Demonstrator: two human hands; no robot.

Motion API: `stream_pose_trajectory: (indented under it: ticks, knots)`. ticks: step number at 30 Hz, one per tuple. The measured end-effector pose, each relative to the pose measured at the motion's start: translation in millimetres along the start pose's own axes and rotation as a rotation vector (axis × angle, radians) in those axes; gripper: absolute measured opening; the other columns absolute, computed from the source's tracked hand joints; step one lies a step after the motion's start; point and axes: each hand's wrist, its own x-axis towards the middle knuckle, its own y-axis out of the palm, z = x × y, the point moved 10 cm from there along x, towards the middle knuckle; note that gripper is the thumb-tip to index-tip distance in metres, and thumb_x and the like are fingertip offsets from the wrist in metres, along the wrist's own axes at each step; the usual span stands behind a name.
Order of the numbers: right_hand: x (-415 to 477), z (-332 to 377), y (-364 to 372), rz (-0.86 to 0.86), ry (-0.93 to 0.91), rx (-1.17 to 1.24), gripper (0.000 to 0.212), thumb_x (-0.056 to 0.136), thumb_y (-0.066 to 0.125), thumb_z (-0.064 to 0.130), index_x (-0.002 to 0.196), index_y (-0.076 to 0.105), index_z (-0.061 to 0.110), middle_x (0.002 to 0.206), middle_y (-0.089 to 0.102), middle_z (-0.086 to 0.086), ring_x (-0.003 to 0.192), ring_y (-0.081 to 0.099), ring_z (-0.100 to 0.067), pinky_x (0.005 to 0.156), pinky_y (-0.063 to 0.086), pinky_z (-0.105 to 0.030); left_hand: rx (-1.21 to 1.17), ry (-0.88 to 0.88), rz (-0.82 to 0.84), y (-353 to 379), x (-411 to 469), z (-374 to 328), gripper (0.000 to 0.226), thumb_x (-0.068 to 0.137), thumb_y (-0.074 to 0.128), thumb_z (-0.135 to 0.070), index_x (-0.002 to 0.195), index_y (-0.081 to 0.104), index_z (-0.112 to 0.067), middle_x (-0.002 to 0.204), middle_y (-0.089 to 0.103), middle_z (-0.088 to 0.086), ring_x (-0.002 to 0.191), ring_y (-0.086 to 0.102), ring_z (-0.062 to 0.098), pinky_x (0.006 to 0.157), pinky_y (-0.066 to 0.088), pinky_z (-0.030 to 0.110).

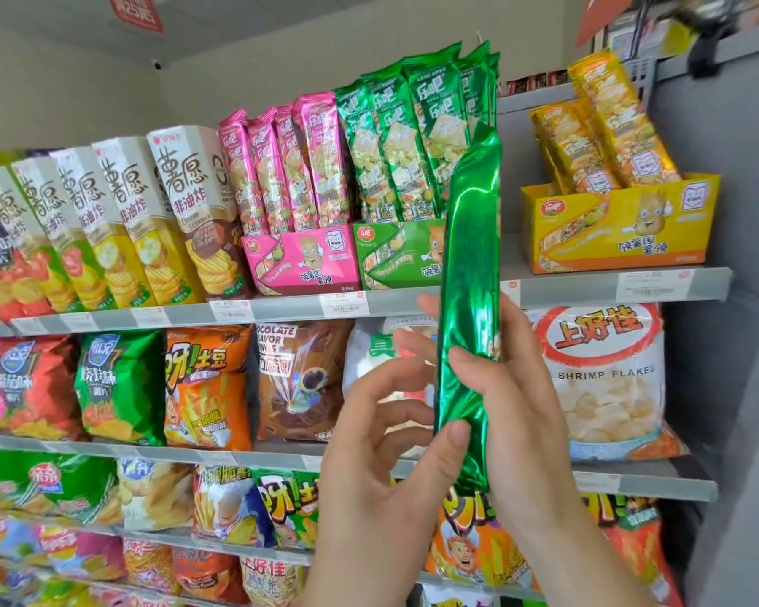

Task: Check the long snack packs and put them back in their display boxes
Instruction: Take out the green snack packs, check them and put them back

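**One long green pack in hand, three display boxes behind**

Single green foil pack (474, 238) held upright, shiny side facing. Clasped at its lower half by the right hand (515, 409), thumb across the front and fingers wrapped behind. Left hand (380, 457) just below that grip, thumb on the pack's lower front, fingers spread loosely beside its left edge. Above the grip, on one shelf (588, 291):

- upper left, pink box (299, 260) with four pink packs (281, 168);
- directly behind, green box (395, 256) with at least four green packs (395, 138);
- upper right, yellow box (614, 230), contents uncounted.
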Motion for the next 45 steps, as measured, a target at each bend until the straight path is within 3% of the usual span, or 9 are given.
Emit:
stream_pose_trajectory:
  ticks: [8, 11, 15, 22, 28, 33, 38, 42, 45]
  knots:
    - [-0.1, 3.4, 0.2, 0.041, -0.031, -0.155, 0.056, 0.079, 0.057, 0.034, 0.134, 0.047, 0.033, 0.122, 0.066, 0.006, 0.113, 0.063, -0.017, 0.096, 0.052, -0.036, -0.157, -0.149, 0.159, 13.9, 0.1, 19.0, 0.04, 0.081, 0.07, -0.019, 0.118, 0.062, -0.032, 0.105, 0.072, 0.012, 0.099, 0.068, 0.024, 0.084, 0.054, 0.034]
    - [12.1, 19.5, -10.2, -0.067, -0.099, -0.184, 0.036, 0.086, 0.061, 0.033, 0.122, 0.054, 0.033, 0.105, 0.069, 0.015, 0.097, 0.066, -0.005, 0.078, 0.052, -0.018, -0.123, -0.137, 0.207, 17.0, -1.4, 20.3, 0.051, 0.081, 0.067, -0.015, 0.123, 0.06, -0.042, 0.106, 0.07, 0.011, 0.101, 0.066, 0.025, 0.082, 0.055, 0.029]
    - [27.5, 39.3, -27.1, -0.228, -0.163, -0.206, 0.031, 0.09, 0.051, 0.039, 0.112, 0.057, 0.018, 0.086, 0.063, 0.008, 0.084, 0.064, -0.014, 0.072, 0.05, -0.026, -0.096, -0.161, 0.279, 26.5, -7.0, 28.0, 0.054, 0.081, 0.067, -0.014, 0.124, 0.061, -0.045, 0.116, 0.067, 0.008, 0.102, 0.065, 0.017, 0.082, 0.054, 0.025]
    - [20.6, 40.9, -22.5, -0.257, -0.197, -0.277, 0.011, 0.1, 0.042, 0.032, 0.095, 0.051, 0.037, 0.079, 0.057, 0.046, 0.076, 0.052, 0.026, 0.064, 0.036, 0.004, -0.054, -0.154, 0.235, 37.3, 7.0, 20.1, 0.027, 0.084, 0.059, -0.038, 0.111, 0.065, -0.039, 0.105, 0.066, 0.008, 0.085, 0.06, 0.01, 0.071, 0.05, 0.019]
    - [15.7, 18.0, -2.3, -0.095, -0.088, -0.208, 0.031, 0.086, 0.049, 0.045, 0.104, 0.055, 0.021, 0.088, 0.059, 0.005, 0.085, 0.058, -0.011, 0.076, 0.048, -0.026, 0.023, -0.012, 0.134, 37.4, 35.5, -7.6, 0.019, 0.092, 0.052, -0.031, 0.103, 0.063, -0.021, 0.087, 0.067, -0.002, 0.078, 0.061, 0.006, 0.068, 0.046, 0.015]
    - [13.9, 13.7, -5.1, 0.007, -0.053, -0.131, 0.034, 0.087, 0.047, 0.051, 0.112, 0.061, 0.035, 0.098, 0.068, 0.021, 0.099, 0.062, 0.004, 0.081, 0.047, -0.011, 0.065, 0.049, 0.156, 46.2, 43.1, -16.1, 0.025, 0.093, 0.052, -0.027, 0.113, 0.062, -0.018, 0.098, 0.071, -0.003, 0.091, 0.066, 0.007, 0.076, 0.05, 0.02]
    - [12.4, 10.5, 5.5, 0.213, -0.022, -0.2, 0.061, 0.097, 0.044, 0.048, 0.152, 0.021, 0.037, 0.145, 0.038, 0.034, 0.138, 0.03, 0.01, 0.11, 0.029, -0.014, -0.072, 0.029, 0.132, 42.0, 59.2, -16.8, 0.026, 0.094, 0.05, -0.028, 0.114, 0.066, -0.022, 0.105, 0.074, 0.0, 0.096, 0.069, 0.011, 0.078, 0.053, 0.019]
    - [8.3, 12.7, 3.6, 0.292, 0.007, -0.315, 0.072, 0.092, 0.052, 0.052, 0.148, 0.007, 0.057, 0.144, 0.04, 0.033, 0.13, 0.051, -0.013, 0.108, 0.043, -0.047, -0.134, -0.022, 0.152, 41.4, 78.1, -18.3, 0.024, 0.09, 0.054, -0.025, 0.098, 0.075, -0.034, 0.099, 0.075, -0.004, 0.09, 0.07, 0.009, 0.07, 0.055, 0.02]
    - [10.3, 19.5, -8.4, 0.253, -0.027, -0.535, 0.065, 0.089, 0.051, 0.058, 0.142, 0.014, 0.063, 0.116, 0.065, 0.017, 0.079, 0.069, -0.013, 0.076, 0.059, -0.05, -0.107, 0.046, 0.113, 37.0, 95.6, -35.2, 0.02, 0.092, 0.055, -0.032, 0.099, 0.074, -0.037, 0.099, 0.074, -0.008, 0.093, 0.069, 0.007, 0.073, 0.054, 0.02]
